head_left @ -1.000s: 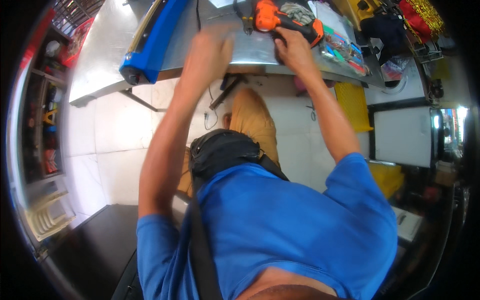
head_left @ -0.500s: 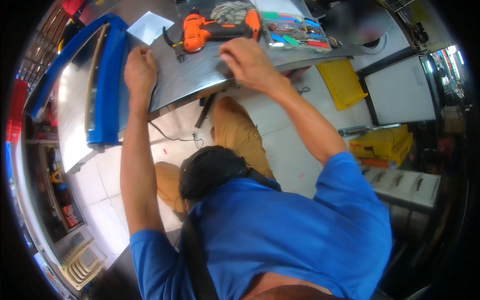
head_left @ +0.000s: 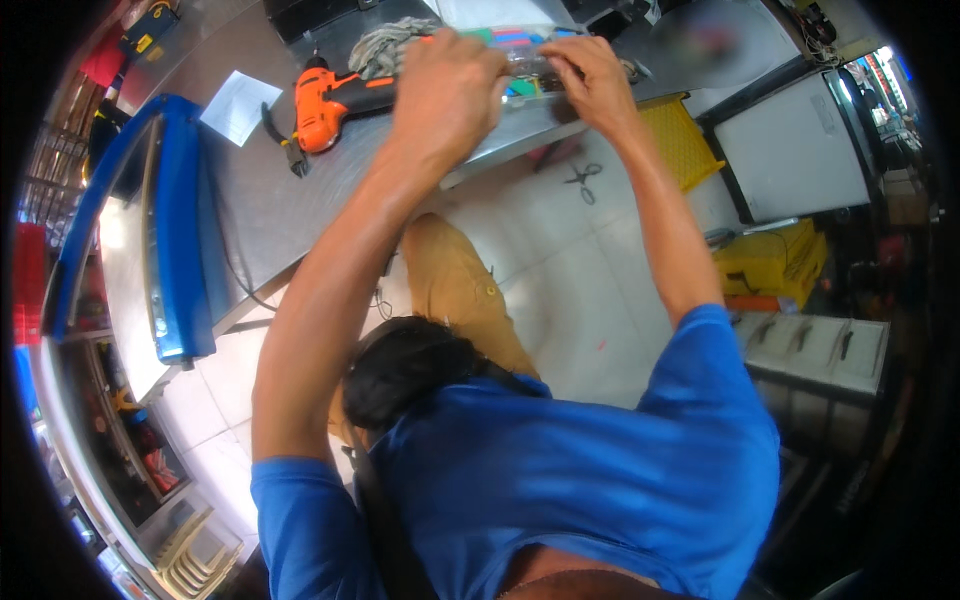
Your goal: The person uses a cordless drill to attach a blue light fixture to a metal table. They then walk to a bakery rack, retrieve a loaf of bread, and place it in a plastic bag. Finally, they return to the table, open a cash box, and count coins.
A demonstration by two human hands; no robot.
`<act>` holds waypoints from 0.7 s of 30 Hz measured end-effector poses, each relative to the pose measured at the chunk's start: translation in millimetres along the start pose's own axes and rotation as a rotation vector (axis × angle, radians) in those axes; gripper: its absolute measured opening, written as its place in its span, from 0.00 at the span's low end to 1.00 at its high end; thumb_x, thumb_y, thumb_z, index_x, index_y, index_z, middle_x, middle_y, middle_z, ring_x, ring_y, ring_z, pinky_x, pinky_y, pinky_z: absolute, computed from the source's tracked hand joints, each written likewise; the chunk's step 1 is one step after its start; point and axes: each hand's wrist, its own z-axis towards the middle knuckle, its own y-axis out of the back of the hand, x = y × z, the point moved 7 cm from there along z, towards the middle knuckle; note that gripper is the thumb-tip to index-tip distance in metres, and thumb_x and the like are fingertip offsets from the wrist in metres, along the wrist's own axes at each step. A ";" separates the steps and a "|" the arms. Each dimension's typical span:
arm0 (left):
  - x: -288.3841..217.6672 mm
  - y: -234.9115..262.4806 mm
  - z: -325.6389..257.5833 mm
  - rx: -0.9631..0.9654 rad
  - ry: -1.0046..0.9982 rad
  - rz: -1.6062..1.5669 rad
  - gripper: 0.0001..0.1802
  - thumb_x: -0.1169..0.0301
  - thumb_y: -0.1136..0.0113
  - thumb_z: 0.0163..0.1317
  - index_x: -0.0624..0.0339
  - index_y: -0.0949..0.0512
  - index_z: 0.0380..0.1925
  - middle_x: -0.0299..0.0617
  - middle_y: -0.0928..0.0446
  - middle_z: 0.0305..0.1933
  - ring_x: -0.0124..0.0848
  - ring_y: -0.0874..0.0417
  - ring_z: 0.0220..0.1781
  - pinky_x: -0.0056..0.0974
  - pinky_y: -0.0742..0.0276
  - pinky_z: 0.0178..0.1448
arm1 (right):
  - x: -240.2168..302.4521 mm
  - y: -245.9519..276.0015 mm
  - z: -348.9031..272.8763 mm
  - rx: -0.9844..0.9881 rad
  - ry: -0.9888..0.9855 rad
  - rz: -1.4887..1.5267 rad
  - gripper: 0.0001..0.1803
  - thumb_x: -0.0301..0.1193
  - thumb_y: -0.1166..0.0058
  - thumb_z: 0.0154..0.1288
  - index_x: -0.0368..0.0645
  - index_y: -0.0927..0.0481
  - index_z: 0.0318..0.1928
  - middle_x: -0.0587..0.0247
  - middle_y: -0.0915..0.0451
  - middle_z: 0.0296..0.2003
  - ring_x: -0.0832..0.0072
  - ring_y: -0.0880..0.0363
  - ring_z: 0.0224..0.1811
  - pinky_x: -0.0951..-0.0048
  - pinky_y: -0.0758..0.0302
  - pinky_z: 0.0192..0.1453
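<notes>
My left hand (head_left: 450, 95) is over the bench beside a clear organizer box (head_left: 525, 85) of small, colourful pieces. Its fingers are curled in, and whatever they hold is hidden. Across the box, my right hand (head_left: 597, 82) has its thumb and fingers drawn together; a pinched item is too small to name. An orange and black power drill (head_left: 320, 108) lies left of my left hand, with dark-handled pliers (head_left: 285, 140) close by. Grey knit gloves (head_left: 388, 45) rest behind the drill.
A curved blue frame (head_left: 185, 230) stands at the bench's left end, near a white paper (head_left: 240, 107). Below the metal bench (head_left: 265, 195), scissors (head_left: 583, 183) appear over the floor. To the right are a yellow basket (head_left: 680, 135) and a small drawer unit (head_left: 810, 350).
My left hand has swung right from beside the blue frame to the organizer box. My right hand has moved right and slightly farther away. The view has shifted, too.
</notes>
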 end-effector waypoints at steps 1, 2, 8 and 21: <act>-0.1 -15.7 6.5 0.007 -0.006 0.018 0.09 0.64 0.34 0.58 0.54 0.14 0.37 0.40 0.18 0.38 0.39 0.22 0.46 0.46 0.31 0.49 | -1.7 4.3 -3.0 -0.031 -0.071 0.006 0.08 0.28 0.43 0.65 0.44 0.15 0.43 0.59 0.16 0.39 0.60 0.22 0.45 0.63 0.26 0.54; 1.3 -32.7 12.1 0.016 -0.015 0.033 0.10 0.63 0.34 0.58 0.53 0.14 0.37 0.40 0.18 0.39 0.39 0.22 0.46 0.46 0.31 0.49 | -3.9 8.8 -7.2 -0.064 -0.145 0.011 0.08 0.28 0.43 0.66 0.44 0.14 0.44 0.59 0.16 0.39 0.61 0.22 0.45 0.63 0.26 0.54; 3.0 -61.0 25.5 0.137 0.028 0.052 0.12 0.60 0.34 0.57 0.52 0.13 0.39 0.40 0.17 0.40 0.40 0.22 0.47 0.47 0.30 0.49 | -34.1 22.3 -28.5 -0.210 -0.334 0.076 0.10 0.31 0.42 0.66 0.43 0.14 0.44 0.58 0.15 0.40 0.65 0.19 0.44 0.62 0.23 0.48; 189.9 -136.2 75.7 0.233 0.935 -0.735 0.22 0.64 0.34 0.60 0.66 0.20 0.51 0.46 0.19 0.39 0.33 0.22 0.35 0.40 0.26 0.40 | -138.9 -16.8 -8.2 -0.302 -0.816 0.437 0.20 0.40 0.46 0.70 0.36 0.17 0.50 0.53 0.13 0.42 0.65 0.14 0.42 0.67 0.20 0.50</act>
